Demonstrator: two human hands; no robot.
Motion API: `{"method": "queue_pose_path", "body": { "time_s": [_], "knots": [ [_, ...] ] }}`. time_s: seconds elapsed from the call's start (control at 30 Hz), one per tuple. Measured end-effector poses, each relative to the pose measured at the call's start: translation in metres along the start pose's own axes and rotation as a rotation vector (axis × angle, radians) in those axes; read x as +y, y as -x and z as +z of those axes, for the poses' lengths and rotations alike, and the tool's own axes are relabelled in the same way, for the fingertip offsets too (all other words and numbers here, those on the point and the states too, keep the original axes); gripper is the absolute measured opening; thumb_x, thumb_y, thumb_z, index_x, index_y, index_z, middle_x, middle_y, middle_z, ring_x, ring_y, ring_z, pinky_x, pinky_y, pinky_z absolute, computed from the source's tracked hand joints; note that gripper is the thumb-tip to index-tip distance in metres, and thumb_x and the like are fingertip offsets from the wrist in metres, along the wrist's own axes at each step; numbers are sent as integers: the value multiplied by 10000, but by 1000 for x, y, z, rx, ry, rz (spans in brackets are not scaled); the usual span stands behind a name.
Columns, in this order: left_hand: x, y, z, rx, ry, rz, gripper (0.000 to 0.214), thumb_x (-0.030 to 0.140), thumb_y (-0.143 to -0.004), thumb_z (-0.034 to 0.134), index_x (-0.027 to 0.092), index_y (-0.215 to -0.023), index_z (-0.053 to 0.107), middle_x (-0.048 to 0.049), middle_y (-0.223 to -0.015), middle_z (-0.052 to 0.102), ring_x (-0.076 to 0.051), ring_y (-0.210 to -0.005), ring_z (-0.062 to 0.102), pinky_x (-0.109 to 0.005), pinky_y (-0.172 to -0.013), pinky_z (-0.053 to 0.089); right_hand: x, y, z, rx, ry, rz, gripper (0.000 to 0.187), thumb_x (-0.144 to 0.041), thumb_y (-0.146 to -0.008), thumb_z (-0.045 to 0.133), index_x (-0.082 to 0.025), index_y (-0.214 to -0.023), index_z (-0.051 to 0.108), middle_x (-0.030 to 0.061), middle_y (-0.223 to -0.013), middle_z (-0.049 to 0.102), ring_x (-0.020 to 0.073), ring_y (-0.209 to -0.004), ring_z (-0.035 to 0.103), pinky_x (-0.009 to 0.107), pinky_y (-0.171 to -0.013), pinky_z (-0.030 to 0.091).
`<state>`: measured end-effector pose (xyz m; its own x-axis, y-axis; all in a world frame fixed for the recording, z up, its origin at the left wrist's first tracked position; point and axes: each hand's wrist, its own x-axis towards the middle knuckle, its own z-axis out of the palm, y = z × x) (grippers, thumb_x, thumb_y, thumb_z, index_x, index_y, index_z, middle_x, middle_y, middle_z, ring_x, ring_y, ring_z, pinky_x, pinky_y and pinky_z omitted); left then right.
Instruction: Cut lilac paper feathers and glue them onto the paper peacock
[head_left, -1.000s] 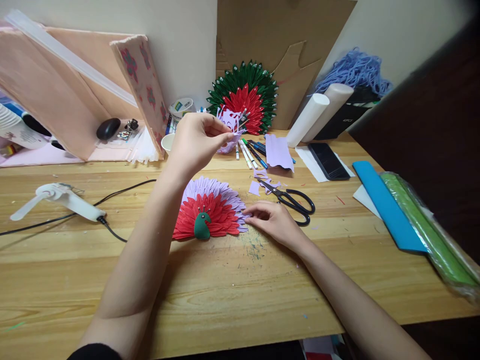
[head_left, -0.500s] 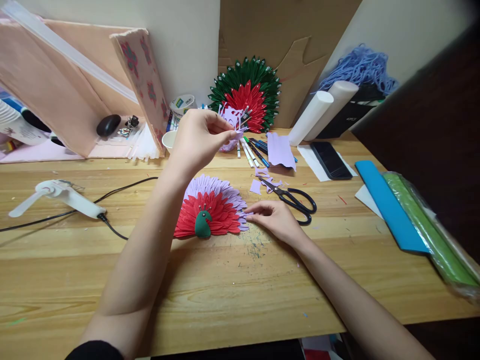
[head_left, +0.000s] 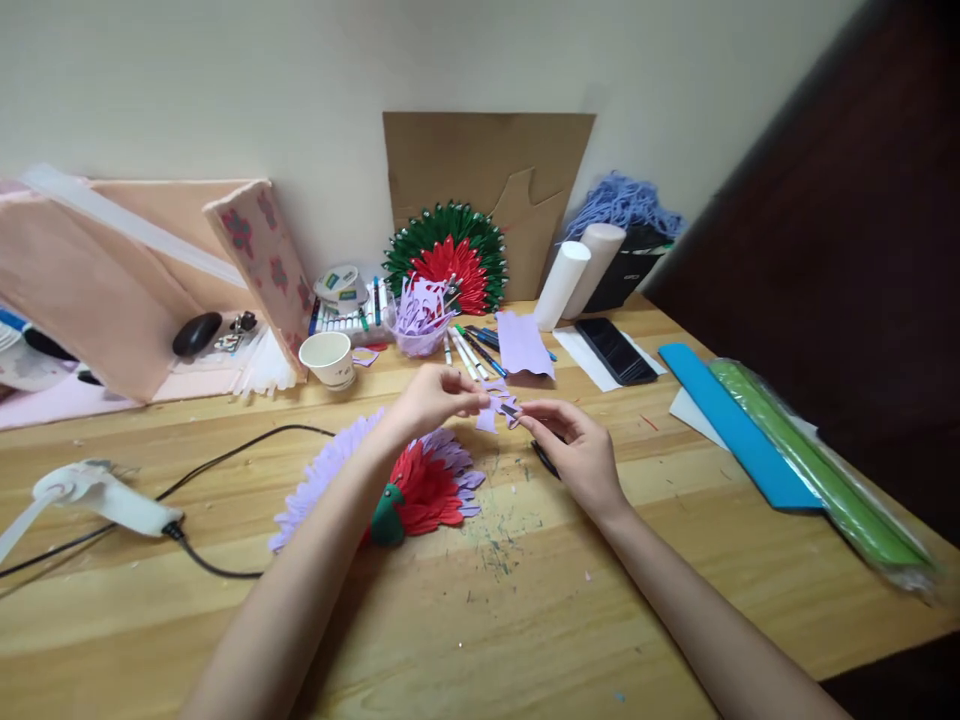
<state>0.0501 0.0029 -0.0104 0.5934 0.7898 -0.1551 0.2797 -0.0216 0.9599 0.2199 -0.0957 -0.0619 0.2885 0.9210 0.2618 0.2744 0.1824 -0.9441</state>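
My left hand (head_left: 435,402) is closed in a pinch above the table, its fingertips at a small light-purple piece (head_left: 496,403). Opposite it, my right hand (head_left: 576,452) is also closed; what its fingertips hold is too small to make out. Under the right hand lie black-handled scissors (head_left: 545,460), mostly hidden, with purple scraps (head_left: 487,422) beside the blades. My left forearm partly covers a fan-shaped peacock craft with a green head (head_left: 388,515), red petals (head_left: 431,490) and a purple outer fringe (head_left: 315,490).
Behind the hands stand a bowl of purple strips (head_left: 420,335), a paper cup (head_left: 328,360), markers (head_left: 466,352) and a purple sheet (head_left: 525,343). A phone (head_left: 616,350) and blue roll (head_left: 739,425) lie right. A corded white glue gun (head_left: 120,500) lies left.
My left hand has come down from near the bowl to the scraps. My right hand has left the craft's right edge and moved over the scissors. The view has tilted up.
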Motion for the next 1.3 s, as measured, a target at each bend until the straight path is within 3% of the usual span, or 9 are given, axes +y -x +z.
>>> {"method": "queue_pose_path", "body": {
  "time_s": [0.23, 0.63, 0.83, 1.07, 1.3],
  "knots": [
    [-1, -1, 30, -94, -15, -37, 189, 284, -667, 693, 112, -743, 673, -35, -646, 649, -98, -560, 551, -223, -559, 421, 0, -1, -7, -16, 51, -65, 153, -314, -770, 626, -195, -847, 684, 51, -869, 704, 180, -815, 655, 312, -779, 519],
    [1, 3, 34, -65, -289, 126, 234, 351, -740, 604, 120, -737, 638, -60, -712, 653, -146, -645, 557, -245, -583, 407, -5, -2, -13, -104, 169, -159, 121, -280, -779, 605, -188, -814, 674, 51, -834, 684, 178, -784, 632, 314, -749, 502],
    [6, 6, 34, -51, -443, 230, 192, 307, -787, 550, 140, -714, 610, -35, -685, 627, -150, -647, 531, -255, -586, 384, -5, -1, -12, -116, 165, -134, 101, -265, -777, 584, -180, -780, 637, 38, -790, 664, 163, -727, 608, 303, -710, 489],
    [5, 6, 38, -165, -227, 153, 277, 394, -756, 598, 119, -765, 617, -44, -712, 624, -127, -635, 533, -245, -588, 408, -1, -2, -12, -81, 80, -96, 72, -246, -767, 593, -178, -758, 573, 17, -751, 619, 147, -716, 595, 270, -697, 485],
    [8, 8, 38, -175, -162, 99, 212, 322, -756, 604, 113, -742, 642, -47, -700, 648, -118, -626, 549, -239, -590, 422, -11, -2, -14, -58, 178, -210, 50, -210, -769, 575, -189, -773, 621, 37, -811, 630, 162, -777, 594, 290, -721, 479]
  ]
}}
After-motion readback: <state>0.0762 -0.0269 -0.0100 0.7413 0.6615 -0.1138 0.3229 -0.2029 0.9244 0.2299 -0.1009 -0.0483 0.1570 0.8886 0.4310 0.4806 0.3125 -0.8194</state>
